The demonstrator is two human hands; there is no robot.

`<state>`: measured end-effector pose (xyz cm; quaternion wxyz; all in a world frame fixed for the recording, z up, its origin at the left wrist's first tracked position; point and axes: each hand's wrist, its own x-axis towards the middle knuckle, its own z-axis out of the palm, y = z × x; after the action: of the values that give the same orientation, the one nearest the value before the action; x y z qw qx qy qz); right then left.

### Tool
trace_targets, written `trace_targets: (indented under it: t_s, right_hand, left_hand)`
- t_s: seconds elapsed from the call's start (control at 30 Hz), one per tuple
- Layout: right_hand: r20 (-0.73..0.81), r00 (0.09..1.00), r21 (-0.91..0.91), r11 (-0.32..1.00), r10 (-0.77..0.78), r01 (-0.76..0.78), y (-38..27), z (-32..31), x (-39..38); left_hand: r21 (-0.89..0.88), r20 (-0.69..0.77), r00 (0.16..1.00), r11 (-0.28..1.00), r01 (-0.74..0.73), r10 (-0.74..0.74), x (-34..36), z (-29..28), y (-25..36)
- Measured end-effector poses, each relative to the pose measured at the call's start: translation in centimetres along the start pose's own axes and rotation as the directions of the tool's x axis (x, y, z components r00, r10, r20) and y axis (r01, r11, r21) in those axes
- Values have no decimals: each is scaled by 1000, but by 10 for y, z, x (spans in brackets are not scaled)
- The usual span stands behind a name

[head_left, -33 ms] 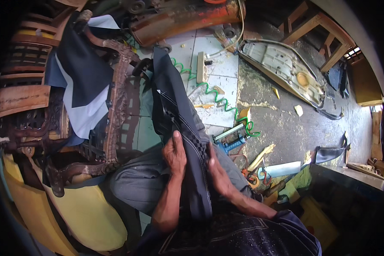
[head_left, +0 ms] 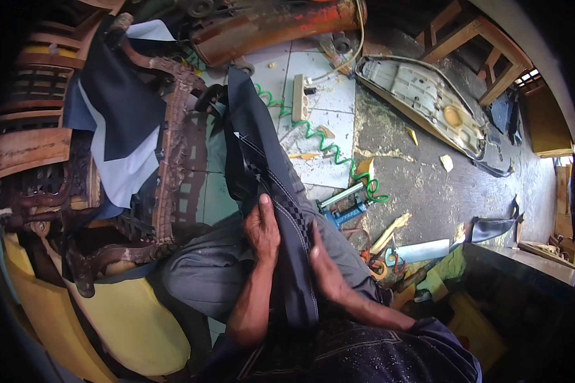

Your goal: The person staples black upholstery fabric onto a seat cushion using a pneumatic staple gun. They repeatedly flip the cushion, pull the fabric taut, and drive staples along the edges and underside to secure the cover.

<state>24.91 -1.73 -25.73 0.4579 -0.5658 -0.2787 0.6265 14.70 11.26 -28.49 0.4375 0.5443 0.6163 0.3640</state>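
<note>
Across my lap lies a long black seat cover (head_left: 294, 255) with white stitching and a checkered band. It narrows toward its far end, which points away from me. My left hand (head_left: 262, 231) grips its left edge, thumb on top and fingers curled out of sight beneath. At the right edge, beside the checkered band, my right hand (head_left: 328, 271) presses against the cover with its fingers partly hidden. Beyond the right knee lies a blue and silver staple gun (head_left: 347, 205), joined to a coiled green air hose (head_left: 329, 145).
On the left stands a carved wooden chair frame (head_left: 176, 147) draped with black sheeting (head_left: 124, 108). Yellow foam pieces (head_left: 131, 319) lie nearer. A seat base (head_left: 428, 105) is at the far right. A rusty cylinder (head_left: 268, 32) and a power strip (head_left: 299, 99) lie ahead.
My right hand has slid slightly nearer to me along the cover's edge. My left hand keeps its place, and the view has shifted a little.
</note>
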Motion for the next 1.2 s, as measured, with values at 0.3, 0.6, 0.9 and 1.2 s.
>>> trace_targets:
  t_s: [0.3, 0.6, 0.9, 1.2]
  right_hand:
    - [-171, 953, -394, 904, -248, 165, 7, 9, 64]
    - [-29, 756, -440, 688, -653, 577, -9, -36, 122]
    - [283, 950, -955, -130, -133, 266, 228, -153, 111]
    - [300, 882, -946, -4, 364, 324, 141, -208, 150]
  left_hand:
    - [128, 48, 996, 989, -78, 73, 22, 21, -22]
    - [493, 231, 799, 642, -588, 554, 31, 35, -32]
    - [564, 195, 859, 662, -493, 473, 24, 66, -20]
    - [618, 216, 859, 617, -488, 463, 16, 92, -41]
